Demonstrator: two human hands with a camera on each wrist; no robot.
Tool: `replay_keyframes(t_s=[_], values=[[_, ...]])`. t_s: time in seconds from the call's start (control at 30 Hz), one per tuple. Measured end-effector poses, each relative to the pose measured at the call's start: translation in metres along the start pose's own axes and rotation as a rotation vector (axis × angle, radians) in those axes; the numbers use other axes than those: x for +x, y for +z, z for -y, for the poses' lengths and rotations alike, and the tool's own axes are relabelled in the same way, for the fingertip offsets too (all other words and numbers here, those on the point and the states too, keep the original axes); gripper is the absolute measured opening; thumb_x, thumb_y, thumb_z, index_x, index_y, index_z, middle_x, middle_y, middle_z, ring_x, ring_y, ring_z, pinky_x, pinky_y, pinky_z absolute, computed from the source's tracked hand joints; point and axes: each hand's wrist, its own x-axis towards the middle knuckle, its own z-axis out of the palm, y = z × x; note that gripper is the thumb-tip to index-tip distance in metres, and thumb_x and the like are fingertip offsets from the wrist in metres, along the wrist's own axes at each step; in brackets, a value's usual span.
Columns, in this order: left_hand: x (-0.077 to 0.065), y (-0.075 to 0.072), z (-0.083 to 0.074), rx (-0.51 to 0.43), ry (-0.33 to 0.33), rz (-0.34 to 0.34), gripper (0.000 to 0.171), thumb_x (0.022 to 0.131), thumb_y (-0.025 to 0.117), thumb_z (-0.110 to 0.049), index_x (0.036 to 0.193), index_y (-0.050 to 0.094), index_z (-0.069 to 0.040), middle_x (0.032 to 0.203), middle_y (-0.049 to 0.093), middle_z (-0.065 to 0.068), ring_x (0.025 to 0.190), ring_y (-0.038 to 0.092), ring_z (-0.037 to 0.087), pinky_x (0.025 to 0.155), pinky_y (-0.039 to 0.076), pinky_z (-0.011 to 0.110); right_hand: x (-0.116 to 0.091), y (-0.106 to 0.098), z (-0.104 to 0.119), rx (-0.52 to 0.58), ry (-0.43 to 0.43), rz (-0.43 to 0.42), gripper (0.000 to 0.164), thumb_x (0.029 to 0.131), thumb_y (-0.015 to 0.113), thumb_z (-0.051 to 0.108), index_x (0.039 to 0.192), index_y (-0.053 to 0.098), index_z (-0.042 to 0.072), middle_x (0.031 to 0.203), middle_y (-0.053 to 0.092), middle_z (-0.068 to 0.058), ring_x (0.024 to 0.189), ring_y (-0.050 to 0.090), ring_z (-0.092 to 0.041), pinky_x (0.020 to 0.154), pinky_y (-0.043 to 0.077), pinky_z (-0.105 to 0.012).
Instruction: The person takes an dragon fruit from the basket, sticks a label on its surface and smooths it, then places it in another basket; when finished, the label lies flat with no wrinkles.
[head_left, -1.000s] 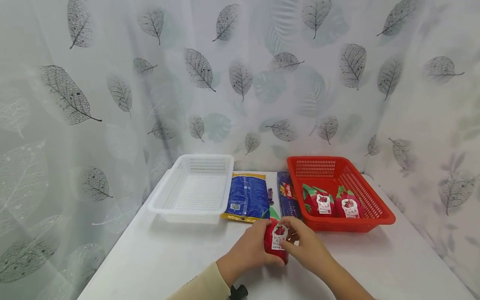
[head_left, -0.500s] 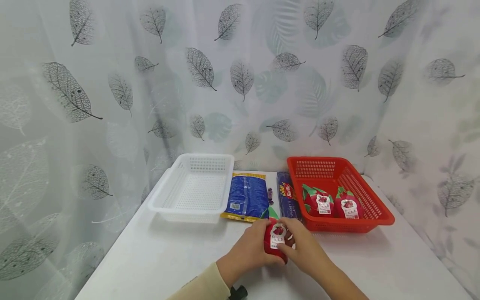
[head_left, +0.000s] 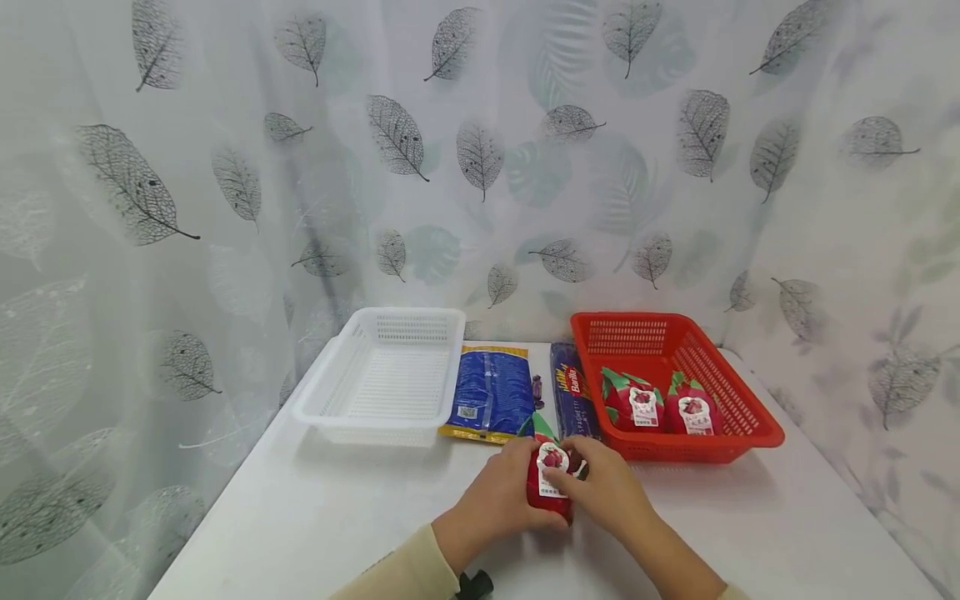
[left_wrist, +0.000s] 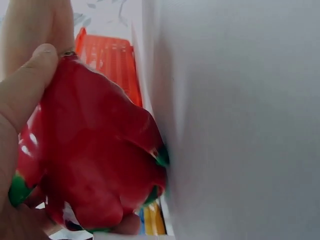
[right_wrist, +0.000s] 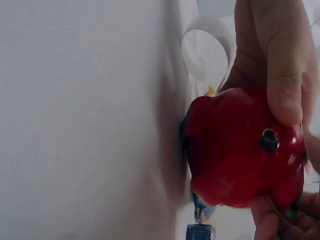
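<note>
A red dragon fruit (head_left: 558, 507) with green leaf tips and a white printed label (head_left: 552, 487) stands at the table's front middle. My left hand (head_left: 495, 492) grips its left side, the thumb low across the front. From the right, my right hand (head_left: 611, 487) holds it with bent fingers, the thumb lying over the label. In the left wrist view the glossy red back of the dragon fruit (left_wrist: 95, 145) fills much of the picture. Its dark stem end shows in the right wrist view, on the dragon fruit (right_wrist: 235, 155) between fingers of both hands.
A red basket (head_left: 750, 400) holds two more labelled dragon fruits (head_left: 693, 408) at right. At left stands a white basket (head_left: 375, 421). Between them lie a blue packet with yellow ends (head_left: 491, 392), a spaghetti box (head_left: 572, 392) and a small purple item (head_left: 537, 390).
My right thumb has slid leftward and up over the label. The left hand keeps its grip, and the dragon fruit stays almost in place.
</note>
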Motion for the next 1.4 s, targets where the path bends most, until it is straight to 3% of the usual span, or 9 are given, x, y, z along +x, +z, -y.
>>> replay_keyframes(t_s=[0.17, 0.33, 0.43, 0.6, 0.87, 1.4], values=[[0.000, 0.002, -0.008, 0.058, -0.013, 0.007, 0.103, 0.069, 0.095, -0.062, 0.146, 0.046, -0.015, 0.134, 0.059, 0.002, 0.116, 0.061, 0.018, 0.097, 0.063, 0.037, 0.008, 0.002, -0.002, 0.022, 0.030, 0.017, 0.041, 0.087, 0.085, 0.049, 0.110, 0.067, 0.020, 0.080, 0.063, 0.001, 0.078, 0.057, -0.015, 0.064, 0.055, -0.028], [-0.001, 0.004, -0.016, 0.134, 0.009, 0.014, 0.107, 0.072, 0.093, -0.063, 0.152, 0.045, -0.012, 0.150, 0.055, 0.006, 0.128, 0.058, 0.024, 0.109, 0.058, 0.044, 0.013, -0.004, -0.002, 0.017, 0.017, 0.045, 0.039, 0.090, 0.082, 0.048, 0.097, 0.058, 0.018, 0.074, 0.057, -0.001, 0.073, 0.055, -0.015, 0.058, 0.047, -0.028], [-0.002, 0.001, -0.017, 0.158, 0.017, 0.013, 0.106, 0.072, 0.094, -0.061, 0.153, 0.045, -0.014, 0.151, 0.054, 0.003, 0.131, 0.057, 0.022, 0.113, 0.055, 0.045, 0.017, -0.007, -0.001, 0.048, 0.019, 0.079, 0.039, 0.091, 0.082, 0.047, 0.094, 0.056, 0.018, 0.075, 0.057, -0.002, 0.074, 0.056, -0.016, 0.058, 0.046, -0.028], [-0.003, -0.002, -0.014, 0.150, 0.008, 0.037, 0.107, 0.071, 0.095, -0.058, 0.154, 0.042, -0.015, 0.147, 0.054, 0.000, 0.130, 0.055, 0.017, 0.116, 0.053, 0.044, 0.022, -0.004, 0.001, 0.097, 0.045, 0.120, 0.039, 0.094, 0.078, 0.048, 0.089, 0.056, 0.016, 0.075, 0.058, -0.002, 0.071, 0.056, -0.017, 0.057, 0.046, -0.028], [-0.004, -0.001, -0.012, 0.074, -0.005, 0.014, 0.110, 0.071, 0.096, -0.058, 0.156, 0.041, -0.014, 0.149, 0.054, 0.004, 0.129, 0.057, 0.020, 0.111, 0.056, 0.045, 0.031, 0.005, 0.001, 0.103, 0.085, 0.072, 0.039, 0.098, 0.073, 0.051, 0.086, 0.059, 0.016, 0.077, 0.062, -0.002, 0.072, 0.058, -0.018, 0.056, 0.052, -0.028], [-0.006, 0.002, -0.012, 0.094, 0.019, -0.006, 0.110, 0.070, 0.096, -0.059, 0.153, 0.043, -0.010, 0.143, 0.058, 0.007, 0.123, 0.059, 0.023, 0.106, 0.059, 0.043, 0.031, 0.009, -0.003, 0.067, 0.060, 0.071, 0.035, 0.101, 0.069, 0.047, 0.088, 0.060, 0.016, 0.075, 0.062, -0.002, 0.068, 0.059, -0.017, 0.054, 0.055, -0.029]])
